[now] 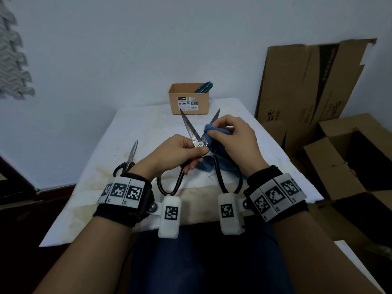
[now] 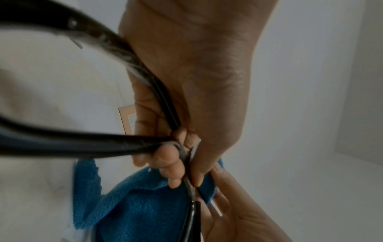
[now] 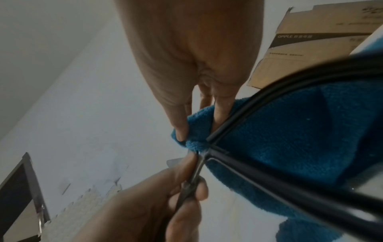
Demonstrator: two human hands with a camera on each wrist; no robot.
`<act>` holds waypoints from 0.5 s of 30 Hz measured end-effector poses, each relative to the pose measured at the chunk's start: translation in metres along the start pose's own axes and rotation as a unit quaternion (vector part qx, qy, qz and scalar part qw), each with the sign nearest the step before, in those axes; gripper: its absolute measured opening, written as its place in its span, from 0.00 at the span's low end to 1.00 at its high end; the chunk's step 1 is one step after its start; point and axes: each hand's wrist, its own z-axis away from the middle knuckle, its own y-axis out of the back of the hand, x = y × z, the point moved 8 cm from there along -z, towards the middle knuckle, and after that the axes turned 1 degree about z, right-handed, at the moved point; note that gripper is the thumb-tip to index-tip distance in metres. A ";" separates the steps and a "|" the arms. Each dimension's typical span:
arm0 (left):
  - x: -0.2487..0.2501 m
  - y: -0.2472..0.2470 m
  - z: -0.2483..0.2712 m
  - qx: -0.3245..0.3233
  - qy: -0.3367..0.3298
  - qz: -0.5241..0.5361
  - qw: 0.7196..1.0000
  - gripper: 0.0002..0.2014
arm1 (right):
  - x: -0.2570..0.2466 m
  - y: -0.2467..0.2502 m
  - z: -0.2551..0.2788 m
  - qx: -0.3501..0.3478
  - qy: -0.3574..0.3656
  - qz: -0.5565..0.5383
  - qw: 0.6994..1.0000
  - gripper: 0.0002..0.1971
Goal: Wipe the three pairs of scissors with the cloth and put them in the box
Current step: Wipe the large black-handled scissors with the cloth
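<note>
Large black-handled scissors (image 1: 194, 132) are held above the table with their blades spread wide. My left hand (image 1: 180, 150) pinches them at the pivot (image 2: 182, 152). My right hand (image 1: 231, 134) pinches a blue cloth (image 1: 212, 132) around the right blade near the pivot; the cloth (image 3: 290, 139) hangs down behind the handles. Smaller black-handled scissors (image 1: 128, 160) lie on the table to the left, partly behind my left wrist. Teal-handled scissors (image 1: 204, 87) stand in the small cardboard box (image 1: 188, 98) at the table's far edge.
The table (image 1: 131, 128) has a stained white cover. Flattened and open cardboard boxes (image 1: 318, 81) stand against the wall and on the floor to the right. My lap in dark blue is at the near edge.
</note>
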 end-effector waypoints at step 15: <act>0.008 -0.003 0.001 0.035 -0.025 -0.056 0.998 0.17 | 0.018 -0.009 0.003 -0.033 -0.096 -0.022 0.995 0.09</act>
